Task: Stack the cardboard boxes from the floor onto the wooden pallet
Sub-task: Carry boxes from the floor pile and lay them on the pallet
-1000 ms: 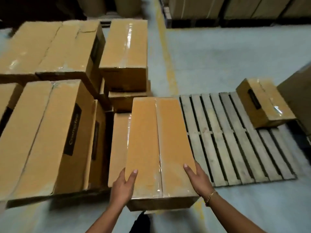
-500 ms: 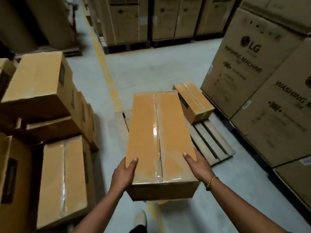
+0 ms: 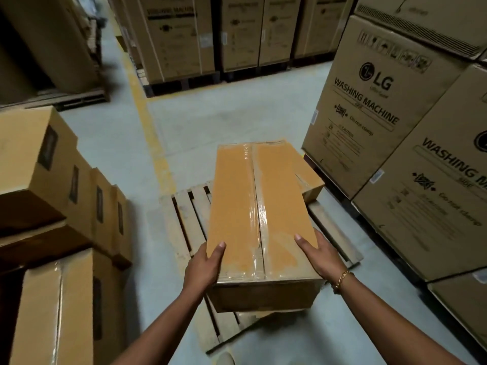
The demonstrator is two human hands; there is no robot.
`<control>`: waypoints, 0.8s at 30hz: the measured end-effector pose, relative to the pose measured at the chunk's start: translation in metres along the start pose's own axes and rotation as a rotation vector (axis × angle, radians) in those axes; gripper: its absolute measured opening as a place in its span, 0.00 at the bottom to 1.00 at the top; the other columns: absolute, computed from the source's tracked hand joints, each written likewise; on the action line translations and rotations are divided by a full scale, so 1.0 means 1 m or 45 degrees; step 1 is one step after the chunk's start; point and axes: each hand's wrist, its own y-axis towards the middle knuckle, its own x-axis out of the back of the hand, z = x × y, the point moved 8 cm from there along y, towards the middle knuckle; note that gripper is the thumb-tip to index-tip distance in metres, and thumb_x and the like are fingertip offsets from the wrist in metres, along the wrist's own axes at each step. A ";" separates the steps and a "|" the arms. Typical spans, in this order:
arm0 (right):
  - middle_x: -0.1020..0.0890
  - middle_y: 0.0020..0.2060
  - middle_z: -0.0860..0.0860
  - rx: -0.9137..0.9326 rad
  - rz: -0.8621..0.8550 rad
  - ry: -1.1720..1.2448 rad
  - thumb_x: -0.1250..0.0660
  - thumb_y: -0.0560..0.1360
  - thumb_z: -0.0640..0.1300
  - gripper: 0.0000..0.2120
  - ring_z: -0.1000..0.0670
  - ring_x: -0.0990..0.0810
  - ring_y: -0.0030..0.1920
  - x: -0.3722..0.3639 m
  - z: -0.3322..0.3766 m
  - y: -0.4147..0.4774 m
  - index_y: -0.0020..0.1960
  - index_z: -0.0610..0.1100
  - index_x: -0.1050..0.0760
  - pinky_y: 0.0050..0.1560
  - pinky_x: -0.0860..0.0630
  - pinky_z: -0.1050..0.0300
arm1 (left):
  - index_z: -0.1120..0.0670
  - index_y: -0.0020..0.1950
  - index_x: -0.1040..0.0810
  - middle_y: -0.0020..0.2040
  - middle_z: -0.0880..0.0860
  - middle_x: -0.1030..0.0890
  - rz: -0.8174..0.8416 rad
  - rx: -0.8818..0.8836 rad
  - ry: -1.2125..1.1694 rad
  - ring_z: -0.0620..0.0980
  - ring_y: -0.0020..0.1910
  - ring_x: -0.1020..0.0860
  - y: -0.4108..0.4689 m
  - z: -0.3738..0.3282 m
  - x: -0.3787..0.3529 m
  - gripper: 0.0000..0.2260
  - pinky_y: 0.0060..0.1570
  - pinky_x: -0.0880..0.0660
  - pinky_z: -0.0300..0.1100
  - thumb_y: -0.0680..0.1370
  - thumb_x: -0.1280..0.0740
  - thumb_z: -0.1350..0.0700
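Both hands grasp box (image 3: 259, 214): left hand (image 3: 204, 264) at the near-left corner, right hand (image 3: 320, 255) at the near-right. Thumbs lie on the taped top, fingers are hidden down the sides. Box is held in the air over pallet (image 3: 184, 214), long axis pointing away, clear tape along the centre seam. Second box (image 3: 309, 180) sits on the pallet's far right, partly hidden behind it. Cartons (image 3: 369, 114) at right read "LG", "WASHING MACHINE", "Do not clamp". Floor stack (image 3: 52, 180) at left has dark side labels, text unreadable. Bracelet (image 3: 341, 279) on right wrist.
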 end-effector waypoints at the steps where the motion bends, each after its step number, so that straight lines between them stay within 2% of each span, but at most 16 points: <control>1: 0.21 0.60 0.55 0.003 0.004 -0.012 0.37 0.77 0.65 0.27 0.48 0.22 0.62 0.009 0.000 0.012 0.72 0.56 0.31 0.60 0.26 0.50 | 0.50 0.74 0.28 0.68 0.52 0.21 -0.008 0.004 -0.005 0.56 0.63 0.22 0.008 -0.009 -0.007 0.31 0.63 0.25 0.52 0.79 0.42 0.32; 4: 0.21 0.59 0.56 0.021 0.033 -0.052 0.38 0.76 0.67 0.28 0.48 0.22 0.61 0.035 0.001 0.056 0.73 0.57 0.32 0.58 0.25 0.51 | 0.50 0.75 0.28 0.66 0.52 0.19 -0.034 0.010 -0.026 0.55 0.61 0.20 0.030 -0.037 -0.033 0.31 0.61 0.23 0.52 0.79 0.42 0.32; 8: 0.21 0.63 0.53 0.084 0.070 -0.096 0.37 0.78 0.64 0.27 0.49 0.23 0.60 0.071 0.001 0.126 0.73 0.54 0.32 0.57 0.28 0.54 | 0.50 0.75 0.29 0.65 0.52 0.19 -0.118 0.054 -0.032 0.55 0.60 0.20 0.064 -0.073 -0.075 0.28 0.57 0.24 0.49 0.81 0.42 0.35; 11: 0.23 0.67 0.53 0.132 0.145 -0.128 0.38 0.78 0.65 0.30 0.47 0.24 0.65 0.104 -0.004 0.183 0.75 0.53 0.33 0.61 0.28 0.54 | 0.51 0.75 0.29 0.65 0.54 0.19 -0.188 0.094 -0.072 0.56 0.59 0.20 0.088 -0.103 -0.115 0.28 0.59 0.23 0.52 0.81 0.41 0.35; 14: 0.29 0.74 0.50 0.148 0.204 -0.220 0.40 0.75 0.71 0.39 0.44 0.29 0.72 0.138 -0.003 0.237 0.79 0.52 0.40 0.69 0.30 0.46 | 0.51 0.74 0.28 0.65 0.54 0.20 -0.231 0.169 -0.122 0.56 0.60 0.21 0.109 -0.133 -0.148 0.29 0.62 0.24 0.54 0.80 0.41 0.34; 17: 0.36 0.78 0.47 0.175 0.222 -0.310 0.40 0.77 0.69 0.40 0.40 0.37 0.77 0.163 0.007 0.281 0.81 0.49 0.45 0.72 0.36 0.44 | 0.51 0.73 0.28 0.66 0.55 0.20 -0.278 0.205 -0.148 0.57 0.62 0.21 0.130 -0.158 -0.169 0.35 0.63 0.24 0.58 0.76 0.41 0.28; 20: 0.36 0.78 0.46 0.230 0.233 -0.346 0.41 0.77 0.69 0.40 0.41 0.36 0.76 0.179 0.020 0.315 0.81 0.48 0.45 0.72 0.36 0.45 | 0.54 0.73 0.28 0.66 0.56 0.20 -0.318 0.207 -0.160 0.58 0.62 0.22 0.148 -0.180 -0.181 0.35 0.63 0.24 0.57 0.77 0.41 0.29; 24: 0.34 0.77 0.45 0.273 0.259 -0.340 0.41 0.77 0.70 0.40 0.40 0.34 0.75 0.184 0.032 0.355 0.80 0.48 0.44 0.71 0.34 0.45 | 0.53 0.75 0.30 0.69 0.57 0.23 -0.371 0.223 -0.153 0.59 0.66 0.23 0.179 -0.192 -0.185 0.53 0.65 0.26 0.60 0.64 0.48 0.16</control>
